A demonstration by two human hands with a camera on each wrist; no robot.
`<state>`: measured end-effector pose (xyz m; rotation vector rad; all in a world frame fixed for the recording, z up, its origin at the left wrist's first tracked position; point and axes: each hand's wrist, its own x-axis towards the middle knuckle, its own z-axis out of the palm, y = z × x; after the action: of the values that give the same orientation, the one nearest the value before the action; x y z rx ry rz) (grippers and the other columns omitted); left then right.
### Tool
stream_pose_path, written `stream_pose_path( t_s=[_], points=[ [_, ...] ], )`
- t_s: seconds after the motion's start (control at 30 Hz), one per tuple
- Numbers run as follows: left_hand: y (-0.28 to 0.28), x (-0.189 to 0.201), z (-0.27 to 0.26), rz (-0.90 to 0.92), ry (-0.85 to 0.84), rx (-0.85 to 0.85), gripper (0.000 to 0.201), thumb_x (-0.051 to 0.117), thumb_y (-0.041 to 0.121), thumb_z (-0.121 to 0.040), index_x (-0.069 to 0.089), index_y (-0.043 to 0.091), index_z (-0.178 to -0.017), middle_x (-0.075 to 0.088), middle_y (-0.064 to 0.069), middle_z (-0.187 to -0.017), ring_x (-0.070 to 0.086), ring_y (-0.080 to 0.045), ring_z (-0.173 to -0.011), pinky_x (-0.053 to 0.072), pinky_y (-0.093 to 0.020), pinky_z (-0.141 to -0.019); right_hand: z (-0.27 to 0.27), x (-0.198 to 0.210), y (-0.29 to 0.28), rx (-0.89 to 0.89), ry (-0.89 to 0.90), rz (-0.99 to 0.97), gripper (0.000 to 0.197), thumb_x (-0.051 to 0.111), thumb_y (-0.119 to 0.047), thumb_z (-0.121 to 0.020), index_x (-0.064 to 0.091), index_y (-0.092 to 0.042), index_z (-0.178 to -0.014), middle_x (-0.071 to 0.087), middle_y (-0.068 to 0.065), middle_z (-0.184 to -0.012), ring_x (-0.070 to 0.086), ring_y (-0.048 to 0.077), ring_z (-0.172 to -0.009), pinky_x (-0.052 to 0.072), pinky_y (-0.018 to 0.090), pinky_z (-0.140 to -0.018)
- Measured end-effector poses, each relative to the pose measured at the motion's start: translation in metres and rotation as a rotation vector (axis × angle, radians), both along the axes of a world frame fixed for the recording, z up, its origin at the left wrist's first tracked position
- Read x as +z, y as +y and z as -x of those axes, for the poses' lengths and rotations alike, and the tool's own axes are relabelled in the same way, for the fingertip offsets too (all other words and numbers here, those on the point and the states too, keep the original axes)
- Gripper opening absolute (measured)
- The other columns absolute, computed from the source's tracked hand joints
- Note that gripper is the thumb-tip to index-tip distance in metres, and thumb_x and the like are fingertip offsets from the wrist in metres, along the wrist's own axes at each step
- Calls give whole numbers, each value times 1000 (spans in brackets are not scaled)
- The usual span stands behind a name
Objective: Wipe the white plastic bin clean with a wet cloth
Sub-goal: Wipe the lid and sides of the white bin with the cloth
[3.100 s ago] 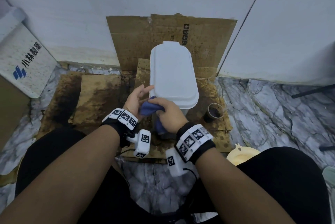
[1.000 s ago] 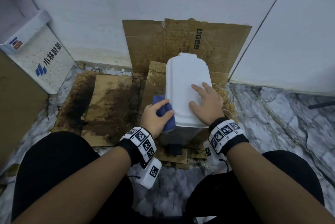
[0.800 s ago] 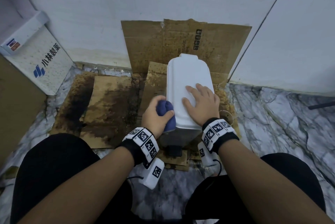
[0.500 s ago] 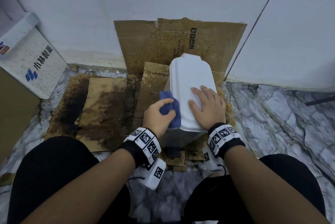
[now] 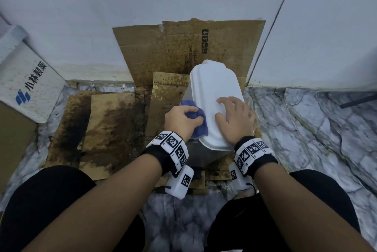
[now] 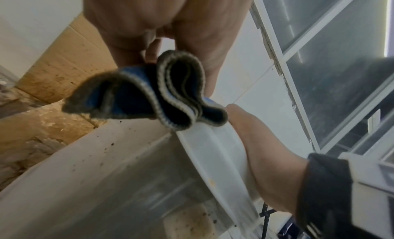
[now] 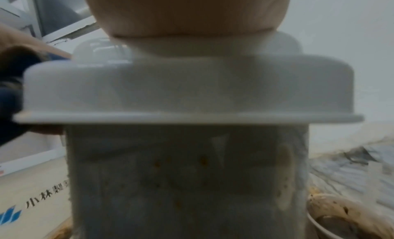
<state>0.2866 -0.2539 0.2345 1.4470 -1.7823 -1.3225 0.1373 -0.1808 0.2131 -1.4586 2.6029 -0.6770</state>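
The white plastic bin stands on stained cardboard, its lid closed. Its translucent side wall shows brown specks, and the front wall looks spotted too. My left hand grips a folded blue cloth and holds it against the lid's left edge; the cloth's bunched folds sit at the lid rim. My right hand lies flat on the lid with its fingers straight, pressing down. In the right wrist view the palm rests on the lid top.
Wet, dirty cardboard sheets cover the marble floor and one leans on the wall behind the bin. A white printed box leans at the left. A dirty bowl sits right of the bin. My knees frame the bottom.
The cloth passed from my right hand to my left, and my right hand went flat onto the lid. Over the last second the left hand rubs the cloth back and forth along the lid's left edge.
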Motion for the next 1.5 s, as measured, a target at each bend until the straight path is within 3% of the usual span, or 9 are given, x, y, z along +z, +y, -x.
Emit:
stream_pose_path(
  t_s=[0.13,0.3,0.43,0.77,0.83,1.1,1.3,1.4,1.5],
  points=[
    [-10,3,16,-1,-46,15,35,80,26,-75,72,24,-110,66,-1,-119,61,-19,-108,43,-20,-85,8,-1,1,-1,2,8,58,23,-48,-72,46,-37,-125,43,-6,-135,33,20,-129,21,47,-105],
    [-33,5,37,-4,-82,31,37,79,25,-76,71,23,-112,65,-4,-120,62,-24,-108,44,-23,-83,14,-2,4,16,-2,3,60,20,-49,-72,45,-37,-126,41,-7,-137,32,18,-130,21,46,-106],
    [-57,2,51,-7,-72,55,32,78,21,-77,70,20,-108,65,-1,-115,59,-19,-97,43,-21,-77,16,-2,2,35,-2,3,59,21,-48,-73,45,-36,-126,41,-7,-139,31,16,-130,21,47,-105],
    [-113,-1,86,52,-64,78,22,77,19,-76,71,18,-98,67,-4,-107,62,-20,-90,49,-21,-70,20,-4,1,53,15,31,49,31,-43,-78,48,-35,-123,44,-8,-136,33,13,-126,24,46,-103],
    [-125,0,91,69,-79,74,18,77,19,-76,70,19,-92,68,-3,-107,63,-21,-93,51,-23,-75,19,-3,0,65,16,30,50,30,-44,-78,48,-34,-123,44,-7,-135,34,14,-126,25,48,-103],
    [-163,5,101,116,-131,-59,3,68,21,-84,70,20,-86,65,4,-92,59,-16,-82,44,-20,-72,17,-2,-2,64,7,38,46,37,-40,-78,51,-34,-122,46,-8,-136,35,13,-127,26,49,-104],
    [-185,4,113,119,-132,-142,20,66,22,-86,70,23,-105,65,1,-114,62,-21,-91,54,-30,-81,17,-2,-2,71,-2,54,49,34,-43,-76,52,-34,-121,47,-9,-135,36,13,-127,25,49,-104],
    [-195,11,115,174,-162,-150,20,71,23,-84,61,25,-100,58,3,-111,58,-22,-86,46,-26,-63,15,-1,-2,70,-18,60,49,34,-44,-76,52,-35,-121,46,-10,-136,36,12,-129,24,50,-105],
    [-204,16,114,168,-96,-220,17,74,17,-82,71,23,-97,63,2,-108,63,-25,-91,54,-33,-73,13,-1,-3,74,-9,62,49,34,-44,-76,52,-35,-120,47,-10,-136,36,12,-129,24,48,-105]
  ],
)
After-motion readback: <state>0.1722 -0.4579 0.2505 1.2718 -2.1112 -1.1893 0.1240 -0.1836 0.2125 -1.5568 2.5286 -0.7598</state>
